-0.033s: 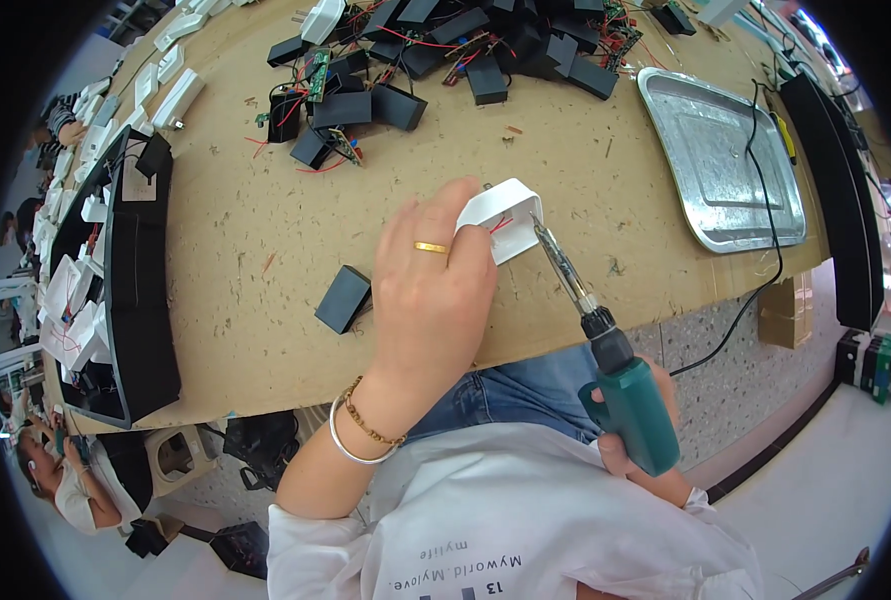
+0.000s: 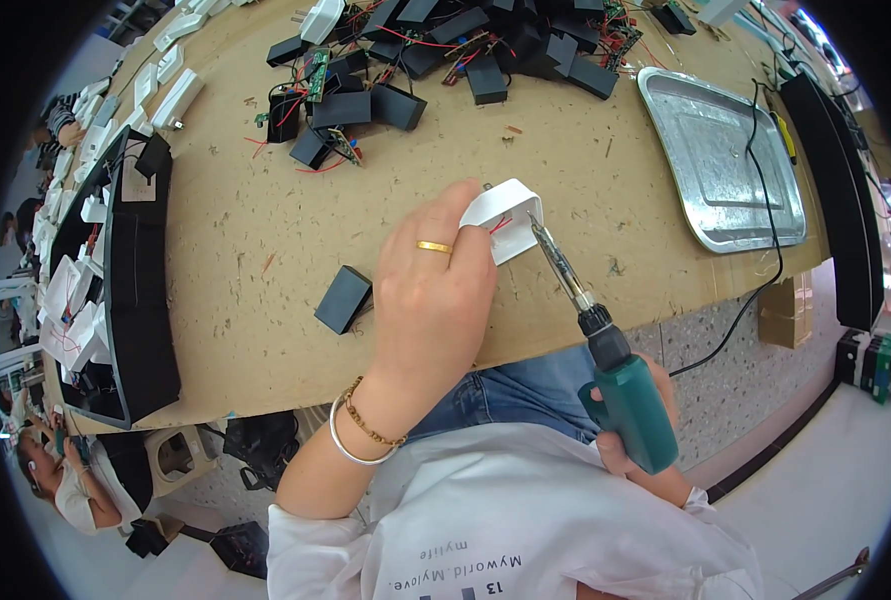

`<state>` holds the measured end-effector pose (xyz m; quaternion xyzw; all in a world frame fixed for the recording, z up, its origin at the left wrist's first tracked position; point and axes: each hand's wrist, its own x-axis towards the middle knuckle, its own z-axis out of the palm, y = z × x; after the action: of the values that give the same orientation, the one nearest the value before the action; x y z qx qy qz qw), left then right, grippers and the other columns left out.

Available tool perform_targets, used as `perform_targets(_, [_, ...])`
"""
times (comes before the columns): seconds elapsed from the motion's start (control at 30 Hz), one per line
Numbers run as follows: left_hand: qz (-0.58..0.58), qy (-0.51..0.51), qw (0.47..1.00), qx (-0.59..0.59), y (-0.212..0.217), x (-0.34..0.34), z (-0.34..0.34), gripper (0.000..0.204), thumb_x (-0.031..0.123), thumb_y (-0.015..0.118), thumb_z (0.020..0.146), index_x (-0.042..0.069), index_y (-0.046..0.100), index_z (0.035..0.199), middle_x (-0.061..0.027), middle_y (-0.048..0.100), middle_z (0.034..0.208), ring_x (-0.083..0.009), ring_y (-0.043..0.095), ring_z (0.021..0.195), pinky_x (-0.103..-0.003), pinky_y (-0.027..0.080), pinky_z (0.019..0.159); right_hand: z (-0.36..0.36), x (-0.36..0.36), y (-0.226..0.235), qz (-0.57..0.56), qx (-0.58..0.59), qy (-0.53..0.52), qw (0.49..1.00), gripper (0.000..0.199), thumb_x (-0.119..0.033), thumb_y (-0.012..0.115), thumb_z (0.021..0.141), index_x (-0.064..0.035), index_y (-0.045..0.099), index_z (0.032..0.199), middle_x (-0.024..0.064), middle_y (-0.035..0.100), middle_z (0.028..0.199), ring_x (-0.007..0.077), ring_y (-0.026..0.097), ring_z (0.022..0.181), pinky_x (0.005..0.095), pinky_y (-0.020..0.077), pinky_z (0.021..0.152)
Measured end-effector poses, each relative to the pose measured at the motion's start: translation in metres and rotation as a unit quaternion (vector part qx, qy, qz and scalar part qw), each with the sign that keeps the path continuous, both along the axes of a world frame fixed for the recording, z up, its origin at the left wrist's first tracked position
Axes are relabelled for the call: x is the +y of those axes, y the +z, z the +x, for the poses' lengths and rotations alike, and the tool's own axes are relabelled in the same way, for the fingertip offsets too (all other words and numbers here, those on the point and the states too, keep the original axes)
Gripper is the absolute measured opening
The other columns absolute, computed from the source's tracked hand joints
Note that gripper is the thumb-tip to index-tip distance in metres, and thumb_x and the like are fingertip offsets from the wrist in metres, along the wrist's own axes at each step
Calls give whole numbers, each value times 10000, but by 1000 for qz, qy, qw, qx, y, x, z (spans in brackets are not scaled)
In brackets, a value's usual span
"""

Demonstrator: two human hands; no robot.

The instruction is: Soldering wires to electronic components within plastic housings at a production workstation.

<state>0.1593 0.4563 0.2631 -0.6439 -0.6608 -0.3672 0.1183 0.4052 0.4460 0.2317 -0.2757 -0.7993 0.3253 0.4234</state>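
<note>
at the left, white casings fill a black bin on the tabletop; then comes a black rectangular block. the left hand grips a white plastic housing above the tabletop, red wires showing inside. the soldering iron has its tip at the housing's open end – whether touching, i cannot tell – and the right hand wraps its handle. this looks like soldering; the next move seems to call for a still housing and a steady tip. farther right lies a metal tray.
</note>
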Motion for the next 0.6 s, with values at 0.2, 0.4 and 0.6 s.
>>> perform_targets(0.2, [-24,3,1000,-15,4,4,1,106,-39,640,709,-40,536,730,-178,608,1083,-331,621,815,-392,518,689,-2,7,1,-3,-32,8,999,529,-371,704,779,87,615,1029,217,593,1045,327,588,887,415,468,793])
perform_targets(0.4, [-69,18,997,-4,9,4,0,89,-23,639,737,-52,561,769,-184,617,1061,-335,627,813,-389,524,685,-7,6,2,-26,-25,-10,999,529,-370,717,775,82,616,1031,211,597,1052,331,587,896,420,468,816])
perform_targets(0.6, [-112,35,993,25,17,8,3,75,-9,625,731,-41,574,775,-169,617,1016,-317,627,778,-376,521,656,-11,13,5,2,-38,0,999,522,-355,735,750,71,620,1028,204,607,1053,340,593,925,440,467,861])
